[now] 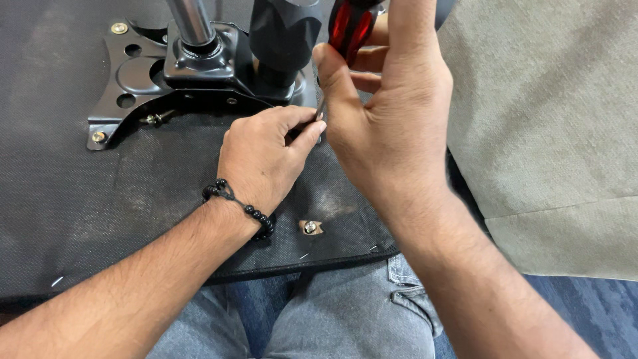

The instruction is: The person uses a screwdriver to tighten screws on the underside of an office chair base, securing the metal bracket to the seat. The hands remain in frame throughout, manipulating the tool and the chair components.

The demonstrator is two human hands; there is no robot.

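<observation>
- Right hand [392,126] clenched round the red-and-black handle of a screwdriver [351,26], far centre, shaft slanting down and to the left.
- Left hand [266,156] pinching thumb and forefinger around the shaft's lower end, just near of the black metal plate [133,66]; tip hidden behind the fingertips, probably seated on a screw there, though not visible.
- Plate bolted flat on the black fabric underside of a seat [86,199], itself resting across denim-clad knees; a chrome column [193,23] rising from the plate at far left, a black cylinder [282,40] just right of it.
- Brass-coloured bolt [98,137] at the plate's near-left corner, another at its far-left corner; a loose-looking screw [154,119] lying on the plate's near edge.
- Small metal bracket with a screw [310,227] set in the fabric, near of the left hand.
- Beaded bracelet [242,209] on the left wrist; beige cushion [545,133] to the right.
- Risks, as a judgement: tip slipping off the hidden screw under a slanted push, jabbing the guiding fingers or tearing the fabric; seat shifting on the knees and throwing the tool off line; loose screw rolling off the plate.
</observation>
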